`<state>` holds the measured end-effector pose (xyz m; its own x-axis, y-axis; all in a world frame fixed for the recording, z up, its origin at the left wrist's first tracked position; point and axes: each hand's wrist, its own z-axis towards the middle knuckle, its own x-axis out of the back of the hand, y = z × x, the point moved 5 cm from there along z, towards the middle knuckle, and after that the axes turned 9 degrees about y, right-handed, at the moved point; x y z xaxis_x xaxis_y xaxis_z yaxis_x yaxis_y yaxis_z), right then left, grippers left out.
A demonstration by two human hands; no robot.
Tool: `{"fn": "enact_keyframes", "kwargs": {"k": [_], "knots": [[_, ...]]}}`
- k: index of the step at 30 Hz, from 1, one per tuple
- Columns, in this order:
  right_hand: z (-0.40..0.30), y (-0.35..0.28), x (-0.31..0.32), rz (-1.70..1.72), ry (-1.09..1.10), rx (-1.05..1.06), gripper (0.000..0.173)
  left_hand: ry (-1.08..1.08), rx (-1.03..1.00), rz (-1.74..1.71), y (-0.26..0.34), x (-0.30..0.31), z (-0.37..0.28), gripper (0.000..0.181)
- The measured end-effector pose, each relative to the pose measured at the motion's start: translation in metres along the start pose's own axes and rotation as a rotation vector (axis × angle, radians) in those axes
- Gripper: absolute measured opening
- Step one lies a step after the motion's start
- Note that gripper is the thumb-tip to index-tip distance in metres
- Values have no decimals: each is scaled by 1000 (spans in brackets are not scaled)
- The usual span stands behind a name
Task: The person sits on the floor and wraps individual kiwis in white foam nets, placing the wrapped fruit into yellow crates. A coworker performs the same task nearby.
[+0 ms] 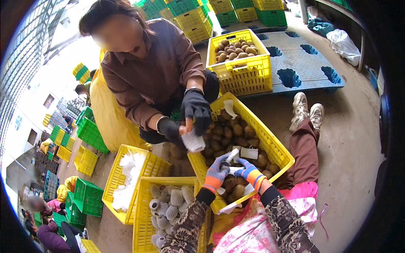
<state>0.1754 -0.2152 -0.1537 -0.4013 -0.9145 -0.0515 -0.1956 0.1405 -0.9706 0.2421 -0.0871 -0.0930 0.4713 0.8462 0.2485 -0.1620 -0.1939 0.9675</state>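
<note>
Before me stands a yellow plastic crate (pixel 267 136) of brown kiwifruit (pixel 226 132), with loose white foam net sleeves (pixel 249 153) lying on the fruit. Over its near part, my left hand (pixel 218 172), in a grey, blue and orange striped knit glove, grips a white foam sleeve (pixel 233 155). My right hand (pixel 252 174), gloved alike, pinches white foam material (pixel 234 170) close beside it. Whether both hands hold one sleeve, or a fruit is inside, I cannot tell. Left of my forearm, netted fruit (pixel 172 212) fills part of another yellow crate (pixel 167 181).
Opposite me, a co-worker's black-gloved hands (pixel 196 112) hold a foam-netted piece (pixel 193 142). White foam sleeves (pixel 129 177) fill a yellow crate (pixel 107 193) at left. A full kiwifruit crate (pixel 245 77) stands at a blue pallet (pixel 303 68). An outstretched leg (pixel 303 148) lies right.
</note>
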Motion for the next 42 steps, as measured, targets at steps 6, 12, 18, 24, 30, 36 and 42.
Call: {"fn": "enact_keyframes", "kwargs": {"k": [6,12,18,24,30,36,42], "knots": [[-24,-27,-1,53,-159,-87,28,271,-107,-160,21,8,-26,49],[-27,-25,-2,62,-139,-81,28,258,70,-11,-5,2,-31,25],[-22,-18,-8,-265,-179,9,32,313,-542,560,36,13,-45,23],[-18,-5,-2,-364,-92,123,34,39,-83,268,31,-2,-46,23],[-12,-9,5,-156,117,297,39,224,115,-36,-20,6,-49,23],[10,25,8,50,-64,297,66,-113,-59,68,8,-26,-66,56],[-3,11,5,-133,-46,363,39,48,-137,357,26,-35,-73,61]]}}
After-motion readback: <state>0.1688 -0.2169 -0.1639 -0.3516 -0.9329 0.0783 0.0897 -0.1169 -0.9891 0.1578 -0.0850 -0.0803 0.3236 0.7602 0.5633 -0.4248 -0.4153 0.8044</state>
